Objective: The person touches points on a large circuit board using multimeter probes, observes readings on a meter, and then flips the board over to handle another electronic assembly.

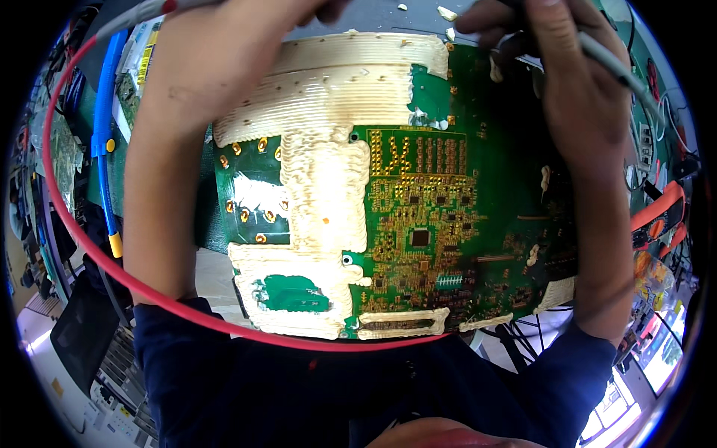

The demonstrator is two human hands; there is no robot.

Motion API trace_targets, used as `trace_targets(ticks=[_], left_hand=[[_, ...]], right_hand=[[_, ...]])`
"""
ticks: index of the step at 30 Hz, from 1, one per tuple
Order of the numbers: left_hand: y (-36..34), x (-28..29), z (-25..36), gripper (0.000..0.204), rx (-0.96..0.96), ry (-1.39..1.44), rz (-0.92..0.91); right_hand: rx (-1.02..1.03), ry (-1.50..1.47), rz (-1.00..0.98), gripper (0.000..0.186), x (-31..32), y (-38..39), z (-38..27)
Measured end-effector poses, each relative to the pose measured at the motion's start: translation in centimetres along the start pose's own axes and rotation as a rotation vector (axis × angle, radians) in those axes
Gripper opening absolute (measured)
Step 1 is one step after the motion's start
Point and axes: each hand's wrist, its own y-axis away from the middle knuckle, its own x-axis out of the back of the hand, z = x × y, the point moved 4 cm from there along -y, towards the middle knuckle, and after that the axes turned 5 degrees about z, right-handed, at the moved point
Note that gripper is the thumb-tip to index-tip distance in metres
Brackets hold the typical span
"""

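Here's the big green circuit board (pixel 396 190), component side up, its near edge jutting out past the near edge of the table (pixel 366 16)! Ridged cream coating (pixel 327 187) sweeps along the far edge, drops in a thick, wavy band and spreads over the near left corner, framing a bare green patch (pixel 293 293). Gold-ringed holes (pixel 261 238) dot the left side! Right of the band, tiny parts crowd a dark square chip (pixel 420 237). By the far right corner, a grey cord (pixel 603 57) slants away rightward!
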Motion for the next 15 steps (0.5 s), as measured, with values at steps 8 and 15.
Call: trace_targets(ticks=[8, 15], left_hand=[[-0.1, -0.3, 0.9, 0.034, 0.175, -0.328, -0.132], [0.9, -0.9, 0.1, 0.028, -0.029, -0.375, -0.366]], right_hand=[[0.261, 0.395, -0.395, 0.025, -0.2, 0.1, 1.7], [0.241, 0.386, -0.473, 0.032, 0.1, 0.3, 1.2]])
